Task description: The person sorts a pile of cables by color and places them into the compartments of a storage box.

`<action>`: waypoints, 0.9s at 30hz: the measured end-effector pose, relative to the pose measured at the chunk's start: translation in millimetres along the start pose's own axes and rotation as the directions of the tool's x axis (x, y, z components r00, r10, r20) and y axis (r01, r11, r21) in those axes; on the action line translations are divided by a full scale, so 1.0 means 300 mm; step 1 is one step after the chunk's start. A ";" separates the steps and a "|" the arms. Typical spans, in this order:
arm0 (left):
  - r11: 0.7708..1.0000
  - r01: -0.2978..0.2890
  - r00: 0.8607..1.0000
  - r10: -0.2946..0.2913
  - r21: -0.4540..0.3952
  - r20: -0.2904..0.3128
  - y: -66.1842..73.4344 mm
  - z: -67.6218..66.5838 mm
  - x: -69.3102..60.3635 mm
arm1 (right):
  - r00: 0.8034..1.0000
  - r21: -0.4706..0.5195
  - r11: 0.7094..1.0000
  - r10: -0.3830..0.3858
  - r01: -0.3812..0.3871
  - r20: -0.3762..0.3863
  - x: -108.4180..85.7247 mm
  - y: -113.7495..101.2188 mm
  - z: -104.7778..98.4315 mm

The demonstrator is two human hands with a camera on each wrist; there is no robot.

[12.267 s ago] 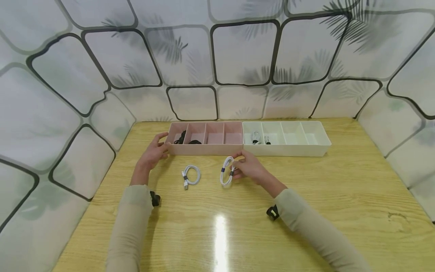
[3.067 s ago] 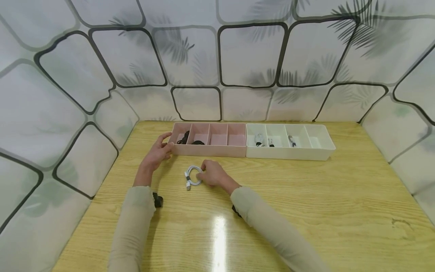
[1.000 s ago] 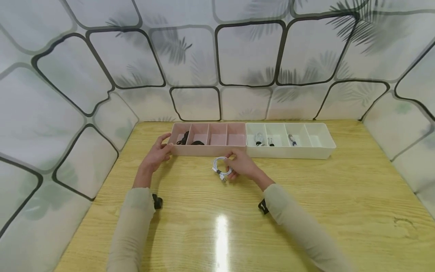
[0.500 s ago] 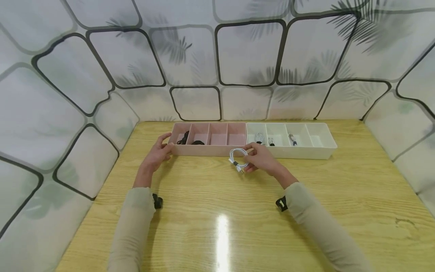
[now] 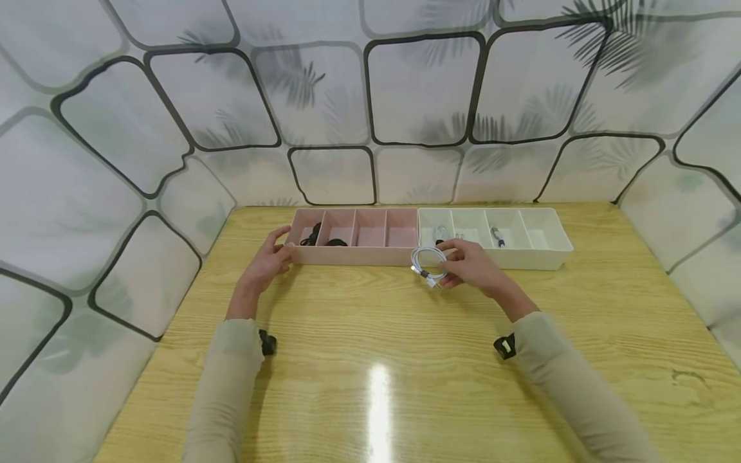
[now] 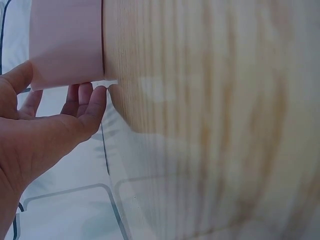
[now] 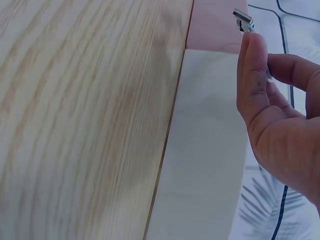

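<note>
My right hand (image 5: 470, 263) pinches a coiled white USB cable (image 5: 415, 258) with a dark tie, raised in front of the white divided box (image 5: 527, 259). In the right wrist view the cable's metal plug (image 7: 243, 16) sticks out past the fingertips, while most of the coil is hidden. My left hand (image 5: 267, 262) touches the left end of the pink divided box (image 5: 353, 256). The left wrist view shows its relaxed fingers (image 6: 90, 107) against that end wall. Black cables (image 5: 314, 235) lie in the two leftmost pink compartments.
The boxes stand end to end near the back of the wooden table (image 5: 324, 386). In the white box, a cable with dark ties (image 5: 498, 236) lies in the third compartment, and a white cable (image 5: 441, 231) in the first. Patterned cloth (image 5: 422, 90) rises behind and beside.
The right hand took the coiled cable from the table and carried it rightward to the white box. An earlier coil now lies in that box's third compartment. The left hand stayed put.
</note>
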State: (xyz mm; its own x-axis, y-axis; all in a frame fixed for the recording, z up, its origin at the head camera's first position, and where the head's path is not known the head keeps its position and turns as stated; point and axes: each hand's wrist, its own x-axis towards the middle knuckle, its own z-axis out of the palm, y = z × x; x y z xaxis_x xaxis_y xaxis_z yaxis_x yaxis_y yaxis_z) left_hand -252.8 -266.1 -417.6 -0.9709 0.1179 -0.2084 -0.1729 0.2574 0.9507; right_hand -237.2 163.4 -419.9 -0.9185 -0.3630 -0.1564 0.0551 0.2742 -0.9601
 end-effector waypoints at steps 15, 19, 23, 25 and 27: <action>0.999 -0.022 0.999 0.023 0.042 -0.023 -0.064 -0.020 0.041 | 0.998 -0.016 1.000 -0.003 0.002 -0.065 -0.057 -0.009 -0.121; 0.999 -0.028 0.999 0.028 0.042 -0.018 -0.065 -0.019 0.039 | 0.997 -0.008 1.000 0.003 -0.004 -0.076 -0.072 -0.014 -0.147; 0.999 -0.029 0.999 0.029 0.031 -0.015 -0.067 -0.018 0.038 | 0.995 0.013 1.000 0.001 0.000 -0.096 -0.085 -0.010 -0.179; 0.999 -0.024 1.000 0.024 0.027 -0.014 -0.066 -0.017 0.038 | 0.994 0.022 1.000 0.002 0.001 -0.107 -0.094 -0.006 -0.196; 0.999 -0.021 1.000 0.021 0.026 -0.007 -0.061 -0.016 0.033 | 0.993 0.034 0.999 0.004 0.000 -0.119 -0.105 -0.001 -0.212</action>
State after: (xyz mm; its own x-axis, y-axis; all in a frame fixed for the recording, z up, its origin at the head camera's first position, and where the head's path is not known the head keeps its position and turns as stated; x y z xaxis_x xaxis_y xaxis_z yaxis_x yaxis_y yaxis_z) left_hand -260.0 -274.2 -435.9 -0.9755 0.1162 -0.1866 -0.1481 0.2801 0.9485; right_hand -233.1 231.3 -400.0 -0.9584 -0.2531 -0.1319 0.0687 0.2440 -0.9673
